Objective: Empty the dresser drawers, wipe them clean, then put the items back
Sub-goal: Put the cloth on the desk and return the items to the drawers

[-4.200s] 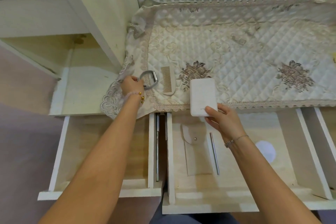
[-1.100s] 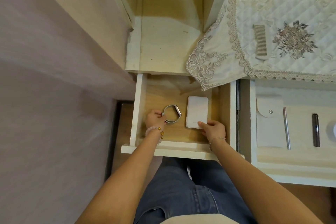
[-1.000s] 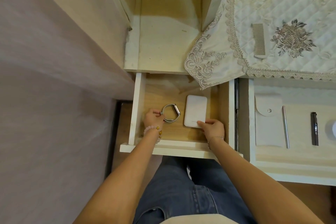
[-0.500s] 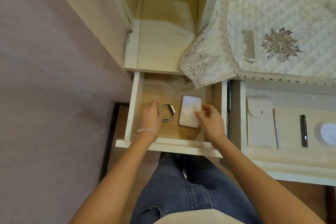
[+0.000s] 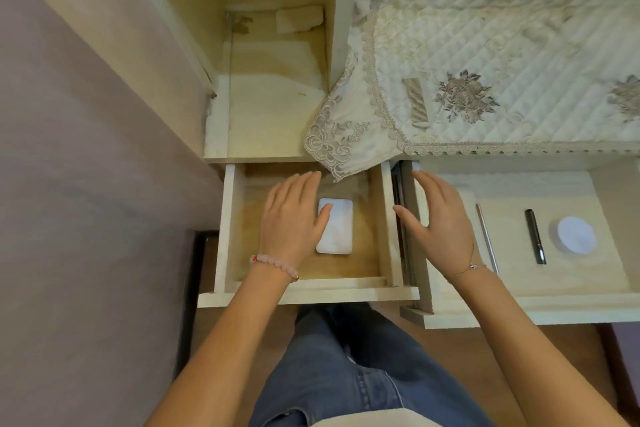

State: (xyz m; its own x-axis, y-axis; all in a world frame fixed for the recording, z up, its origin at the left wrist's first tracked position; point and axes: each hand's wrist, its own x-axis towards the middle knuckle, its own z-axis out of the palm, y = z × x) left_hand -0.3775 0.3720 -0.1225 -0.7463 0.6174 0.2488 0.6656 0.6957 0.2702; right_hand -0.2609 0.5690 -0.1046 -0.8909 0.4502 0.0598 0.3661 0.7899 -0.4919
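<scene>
Both hands are relaxed and flat, fingers straight, gripping nothing. The left hand (image 5: 291,218) hangs palm-down over the left drawer (image 5: 227,225), and its thumb overlaps the upper left corner of the white flat case (image 5: 337,230); whether it actually touches, can't tell. There's a pink bead bracelet (image 5: 273,262) on that wrist. The right hand (image 5: 440,222) is spread over the gap between the two drawers, mostly above the left edge of the right drawer (image 5: 519,312), with a thin chain bracelet (image 5: 467,269) on its wrist.

The case lies flat on the wooden floor of the left drawer, right of centre. It's a smooth slim rectangle with rounded corners, and its long axis runs front to back, short ends facing the person and the dresser.

The right drawer has a paler floor and holds a thin silver pen (image 5: 486,236), a dark pen (image 5: 535,236) and a round white pad (image 5: 576,235), all apart from each other, both pens lined up front to back too.

Up top, a cream quilted cloth (image 5: 502,28) with floral embroidery and a lace edge covers the dresser, one lacy corner drooping over the back of the left drawer. A beige comb (image 5: 415,100) lies on it near the edge. Blue jeans (image 5: 346,374) show below the drawers.
</scene>
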